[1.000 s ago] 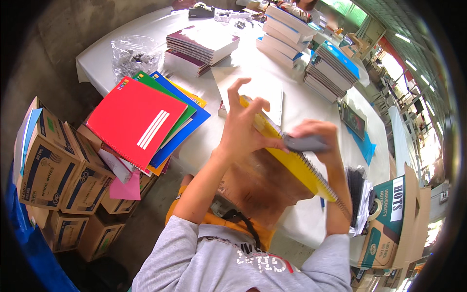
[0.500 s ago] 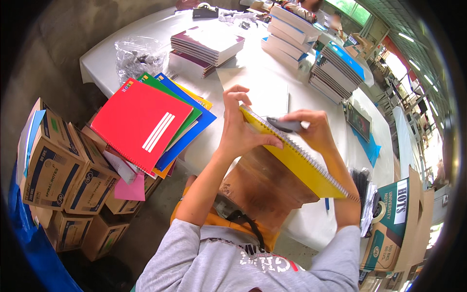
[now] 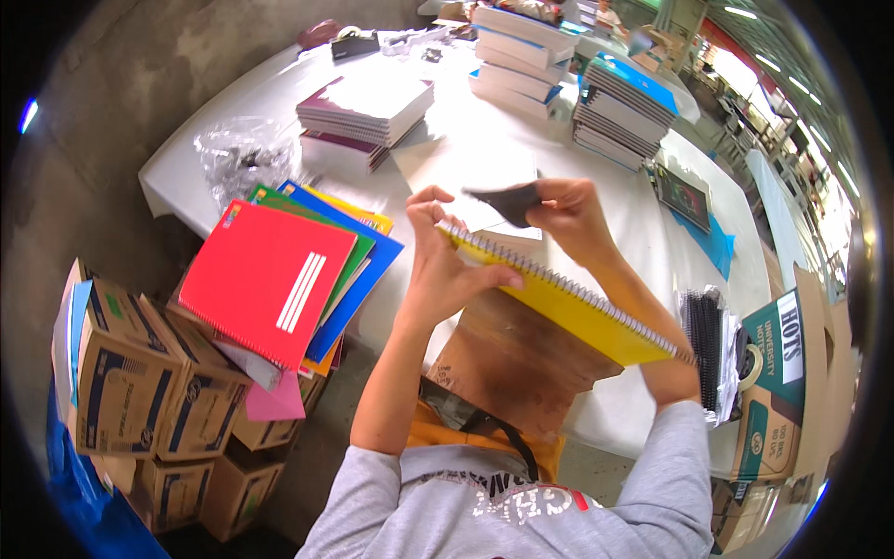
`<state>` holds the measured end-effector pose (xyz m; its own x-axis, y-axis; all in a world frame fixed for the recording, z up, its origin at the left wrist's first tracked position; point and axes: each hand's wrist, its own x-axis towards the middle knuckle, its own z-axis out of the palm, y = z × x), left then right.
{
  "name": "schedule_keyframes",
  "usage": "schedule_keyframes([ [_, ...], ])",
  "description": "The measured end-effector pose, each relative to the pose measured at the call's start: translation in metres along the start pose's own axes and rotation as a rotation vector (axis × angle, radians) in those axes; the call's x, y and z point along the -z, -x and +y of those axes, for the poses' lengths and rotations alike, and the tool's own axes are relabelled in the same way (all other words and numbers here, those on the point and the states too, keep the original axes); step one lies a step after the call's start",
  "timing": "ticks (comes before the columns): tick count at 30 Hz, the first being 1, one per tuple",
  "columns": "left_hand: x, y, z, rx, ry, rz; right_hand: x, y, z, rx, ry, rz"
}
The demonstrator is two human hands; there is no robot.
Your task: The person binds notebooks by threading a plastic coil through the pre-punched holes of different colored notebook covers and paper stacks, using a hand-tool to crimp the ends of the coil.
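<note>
My left hand [image 3: 441, 272] is closed on the upper left end of a yellow spiral notebook [image 3: 587, 321], thumb on the cover. The notebook is tilted with its wire coil upward, sloping down to my right forearm. Above the coil and apart from it, my right hand [image 3: 570, 222] grips a dark flat tool [image 3: 508, 202]. That tool is blurred, so its exact kind is hard to make out. Beneath the notebook lies a brown board [image 3: 512, 359] at the table's near edge. To my left, a red notebook [image 3: 265, 279] tops a fanned pile with green, blue and yellow ones.
Brown cartons [image 3: 130, 373] are stacked at the left. Maroon notebooks [image 3: 363, 116], thick white book stacks [image 3: 521, 56] and blue-topped spiral books [image 3: 626, 107] stand across the white table [image 3: 242, 98]. A bundle of black coils [image 3: 705, 345] lies beside a green carton [image 3: 778, 373] at the right.
My right hand has lifted the dark tool off the coil, up and to the left. My left hand keeps its hold on the yellow notebook. The whole view has shifted slightly.
</note>
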<state>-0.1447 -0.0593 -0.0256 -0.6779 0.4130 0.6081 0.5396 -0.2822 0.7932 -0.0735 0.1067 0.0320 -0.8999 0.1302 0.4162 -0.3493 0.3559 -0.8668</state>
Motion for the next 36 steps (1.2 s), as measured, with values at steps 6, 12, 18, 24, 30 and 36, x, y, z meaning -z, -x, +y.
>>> schedule_keyframes([
  [6,0.006,0.004,-0.007,-0.021,-0.015,-0.088,-0.009,0.000,0.019,0.076,0.438,-0.165],
  [12,0.004,0.004,-0.007,0.082,0.383,-0.047,0.077,0.074,0.058,-0.130,1.265,0.287],
  [18,-0.004,-0.043,0.048,-0.033,0.078,0.300,0.096,0.216,0.068,-0.992,1.256,0.373],
  [24,0.010,-0.040,0.144,-0.564,-0.076,0.599,0.061,0.299,0.050,-0.990,1.149,0.460],
  [30,-0.025,0.069,0.105,-0.760,-0.476,-0.200,0.048,0.279,0.069,-0.857,1.297,0.476],
  [36,-0.047,0.129,0.077,-0.512,-0.488,-0.283,0.060,0.282,0.080,-0.646,1.348,0.489],
])
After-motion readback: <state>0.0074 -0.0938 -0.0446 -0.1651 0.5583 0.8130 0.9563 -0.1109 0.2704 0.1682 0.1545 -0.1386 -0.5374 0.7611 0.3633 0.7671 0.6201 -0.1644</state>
